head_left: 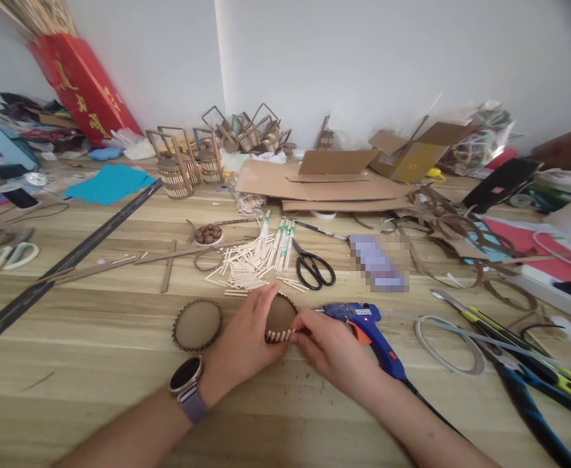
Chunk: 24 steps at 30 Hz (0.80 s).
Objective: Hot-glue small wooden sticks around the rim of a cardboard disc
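Observation:
My left hand (251,331) is closed around the left side of a round cardboard base (281,313). Short wooden sticks stand in a row along the base's near rim. At the right end of that row, the fingers of my right hand (327,341) pinch a short wooden stick (292,332), partly hidden by the fingertips. Left of my hands lies a second round cardboard piece (198,324) with a corrugated edge. A blue glue gun (371,331) rests just beyond my right hand. Behind the base is a loose pile of cut sticks (246,263).
Black-handled scissors (315,268) and a bowl of brown balls (208,234) lie behind my hands. Pliers (524,364) and a white ring (449,346) are at right. Small finished baskets (174,177) and flat cardboard (276,181) stand toward the wall. A dark strip (71,260) crosses the left side.

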Each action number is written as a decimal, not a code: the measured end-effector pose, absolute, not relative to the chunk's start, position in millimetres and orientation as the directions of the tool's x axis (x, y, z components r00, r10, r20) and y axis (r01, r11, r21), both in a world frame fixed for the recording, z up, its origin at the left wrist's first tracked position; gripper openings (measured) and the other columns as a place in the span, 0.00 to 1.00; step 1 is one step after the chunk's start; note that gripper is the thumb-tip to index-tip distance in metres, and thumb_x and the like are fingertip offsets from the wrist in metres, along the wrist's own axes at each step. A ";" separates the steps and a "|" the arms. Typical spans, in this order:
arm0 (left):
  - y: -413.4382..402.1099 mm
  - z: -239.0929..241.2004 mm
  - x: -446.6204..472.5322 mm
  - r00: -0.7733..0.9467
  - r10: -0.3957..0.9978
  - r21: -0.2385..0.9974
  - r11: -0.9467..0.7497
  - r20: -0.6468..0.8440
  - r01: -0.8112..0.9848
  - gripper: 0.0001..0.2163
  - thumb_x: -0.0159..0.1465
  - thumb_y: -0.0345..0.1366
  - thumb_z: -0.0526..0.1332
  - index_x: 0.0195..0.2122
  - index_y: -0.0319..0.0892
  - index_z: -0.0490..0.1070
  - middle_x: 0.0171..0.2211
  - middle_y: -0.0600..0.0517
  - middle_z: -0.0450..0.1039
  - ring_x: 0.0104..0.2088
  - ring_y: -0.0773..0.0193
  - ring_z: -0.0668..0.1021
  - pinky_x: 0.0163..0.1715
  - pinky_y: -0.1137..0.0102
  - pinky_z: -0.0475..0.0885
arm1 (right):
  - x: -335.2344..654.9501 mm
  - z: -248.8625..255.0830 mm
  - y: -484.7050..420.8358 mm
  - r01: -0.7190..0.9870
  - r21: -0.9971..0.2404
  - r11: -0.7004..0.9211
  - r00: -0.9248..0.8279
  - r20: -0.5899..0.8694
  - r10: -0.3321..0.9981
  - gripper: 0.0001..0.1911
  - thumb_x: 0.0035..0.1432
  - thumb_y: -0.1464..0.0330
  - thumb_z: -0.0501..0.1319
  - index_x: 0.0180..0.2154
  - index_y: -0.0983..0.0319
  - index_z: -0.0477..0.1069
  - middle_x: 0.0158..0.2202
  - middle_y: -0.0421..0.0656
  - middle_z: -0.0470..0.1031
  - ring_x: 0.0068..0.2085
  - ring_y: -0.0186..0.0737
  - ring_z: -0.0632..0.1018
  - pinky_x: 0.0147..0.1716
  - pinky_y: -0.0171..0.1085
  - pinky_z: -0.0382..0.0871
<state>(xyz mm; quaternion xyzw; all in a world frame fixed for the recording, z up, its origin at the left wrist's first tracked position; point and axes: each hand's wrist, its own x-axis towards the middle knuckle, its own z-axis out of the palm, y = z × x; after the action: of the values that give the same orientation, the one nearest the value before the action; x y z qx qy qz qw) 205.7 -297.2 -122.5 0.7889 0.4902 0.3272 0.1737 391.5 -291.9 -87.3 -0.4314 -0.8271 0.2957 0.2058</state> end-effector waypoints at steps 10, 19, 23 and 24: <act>-297.7 -118.1 204.8 0.327 0.887 0.617 -0.462 0.326 0.637 0.36 0.57 0.34 0.65 0.64 0.43 0.49 0.62 0.40 0.60 0.62 0.49 0.65 0.61 0.51 0.63 | 389.6 -89.9 -294.8 0.575 -0.654 0.492 -0.536 0.154 0.830 0.09 0.59 0.78 0.53 0.31 0.59 0.65 0.29 0.41 0.73 0.32 0.39 0.74 0.30 0.33 0.64; -299.0 -115.2 204.1 0.346 0.888 0.626 -0.458 0.302 0.631 0.36 0.56 0.30 0.65 0.64 0.42 0.50 0.61 0.40 0.60 0.61 0.49 0.65 0.61 0.52 0.63 | 390.0 -91.9 -294.7 0.578 -0.652 0.492 -0.525 0.164 0.835 0.09 0.59 0.78 0.54 0.31 0.59 0.65 0.29 0.40 0.73 0.32 0.39 0.75 0.30 0.33 0.64; -297.4 -116.4 203.5 0.336 0.895 0.655 -0.444 0.292 0.612 0.35 0.57 0.30 0.64 0.64 0.43 0.51 0.61 0.41 0.60 0.61 0.50 0.65 0.60 0.53 0.63 | 390.3 -92.2 -294.7 0.602 -0.649 0.465 -0.515 0.129 0.847 0.08 0.59 0.78 0.55 0.32 0.59 0.66 0.30 0.40 0.74 0.33 0.39 0.76 0.31 0.33 0.65; -296.8 -116.3 203.3 0.341 0.896 0.663 -0.441 0.286 0.604 0.35 0.57 0.31 0.64 0.64 0.44 0.50 0.61 0.41 0.60 0.62 0.50 0.65 0.61 0.52 0.63 | 390.3 -92.6 -294.6 0.616 -0.641 0.458 -0.510 0.118 0.852 0.08 0.59 0.77 0.55 0.32 0.59 0.66 0.31 0.40 0.75 0.33 0.39 0.76 0.31 0.33 0.65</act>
<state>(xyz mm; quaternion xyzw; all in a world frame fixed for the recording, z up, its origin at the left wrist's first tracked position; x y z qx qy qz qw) 203.3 -296.8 -116.3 0.7864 0.4769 0.3198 0.2277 390.3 -294.6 -92.6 -0.4445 -0.8257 0.2710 0.2174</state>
